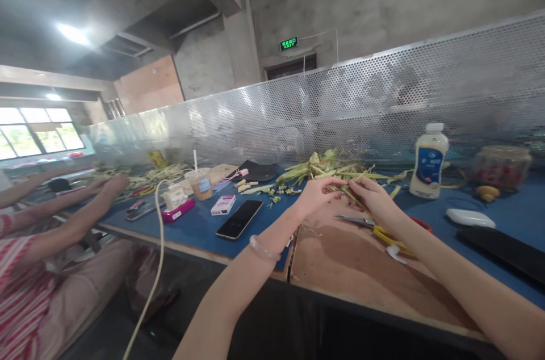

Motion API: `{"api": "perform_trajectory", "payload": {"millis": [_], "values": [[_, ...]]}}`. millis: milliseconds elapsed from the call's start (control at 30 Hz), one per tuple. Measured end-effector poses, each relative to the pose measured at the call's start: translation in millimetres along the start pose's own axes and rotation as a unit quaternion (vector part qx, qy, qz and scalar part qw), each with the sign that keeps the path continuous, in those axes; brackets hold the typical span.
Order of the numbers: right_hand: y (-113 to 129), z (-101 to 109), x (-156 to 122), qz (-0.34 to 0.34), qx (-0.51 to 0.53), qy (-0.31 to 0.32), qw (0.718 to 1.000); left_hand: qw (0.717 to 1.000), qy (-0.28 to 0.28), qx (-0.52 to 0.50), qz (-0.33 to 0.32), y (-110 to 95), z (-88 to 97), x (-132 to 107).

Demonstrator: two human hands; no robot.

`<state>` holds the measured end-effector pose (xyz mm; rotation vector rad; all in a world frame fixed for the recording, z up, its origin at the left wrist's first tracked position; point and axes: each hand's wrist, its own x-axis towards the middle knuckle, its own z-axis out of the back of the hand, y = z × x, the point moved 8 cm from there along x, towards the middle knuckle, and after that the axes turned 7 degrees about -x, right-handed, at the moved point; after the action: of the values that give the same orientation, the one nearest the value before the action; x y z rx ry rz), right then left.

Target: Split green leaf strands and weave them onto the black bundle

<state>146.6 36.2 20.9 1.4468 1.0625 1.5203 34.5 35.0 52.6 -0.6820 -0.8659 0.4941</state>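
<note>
Two hands (318, 194) — green stem (351, 197) between.

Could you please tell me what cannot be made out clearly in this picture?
All in the head view:
- The green stem's far end: hidden by the right hand, with the left hand opposite.
- Part of the scissors' handles: hidden behind the right forearm.
- The jar's contents: blurred.
- The bottle label's small print: too small.
- The black case's far end: cut off by the right edge.
</note>
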Motion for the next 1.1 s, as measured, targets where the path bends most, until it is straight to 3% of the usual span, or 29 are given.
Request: {"api": "perform_trajectory", "payload": {"millis": [700, 1100], "values": [[-8.8, -0.2, 4.1, 0.003, -0.018, 0.040, 0.999, 0.999, 0.008, 0.046, 0.007, 4.7, -1.8, -1.2], [-2.4, 1.8, 3.6, 0.029, -0.100, 0.005, 0.995, 0.999, 0.003, 0.025, 0.025, 1.2, -2.1, -1.0]]}}
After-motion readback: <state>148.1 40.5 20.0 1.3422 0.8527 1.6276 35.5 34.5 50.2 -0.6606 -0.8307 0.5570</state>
